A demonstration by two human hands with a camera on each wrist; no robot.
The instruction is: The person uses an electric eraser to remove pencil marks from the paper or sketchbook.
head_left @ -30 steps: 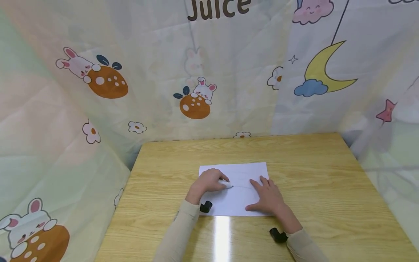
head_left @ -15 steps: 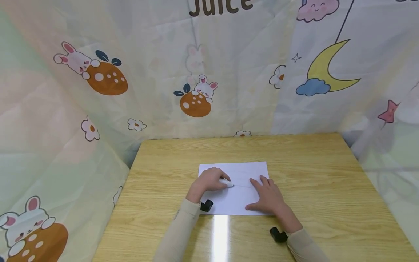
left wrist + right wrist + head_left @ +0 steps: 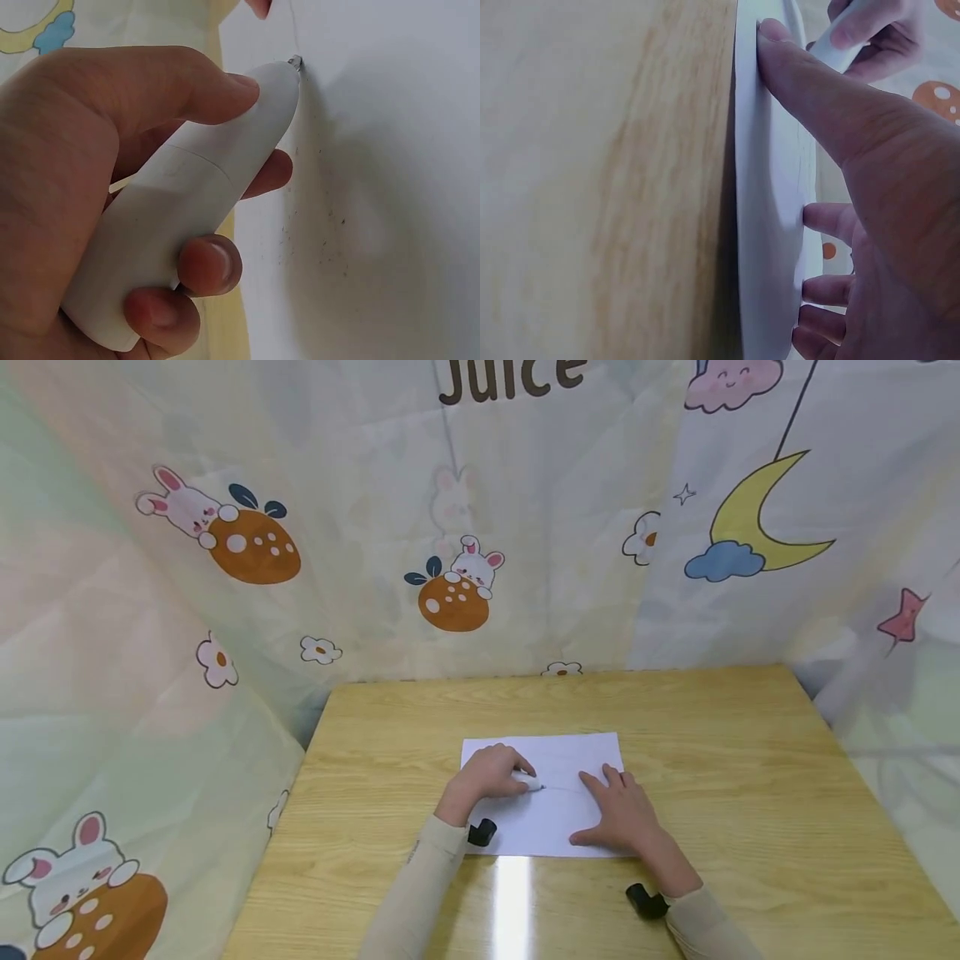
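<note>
In the head view my left hand [image 3: 491,774] grips a white electric eraser [image 3: 180,187], its fat pen-shaped body slanted and its small metal tip on a white sheet of paper [image 3: 525,837]. The left wrist view shows the thumb or finger pressing near the tip and other fingertips curled round the body. A thin pencil line [image 3: 562,789] runs from the tip to the right. Dark crumbs [image 3: 343,222] dot the paper close by. My right hand [image 3: 622,817] rests with spread fingers on the sheet's right side, the thumb near its front edge.
The sheet lies on a wooden table [image 3: 750,777]. Printed cloth [image 3: 360,527] hangs behind the table and at both sides. Black pieces of the wrist cameras [image 3: 647,902] sit by both wrists. A bright reflection [image 3: 512,906] falls in front of the paper.
The electric eraser's tip has crept slightly to the right along the pencil line, still in my left hand's grip. My right hand stays in place. The head view has shifted a little.
</note>
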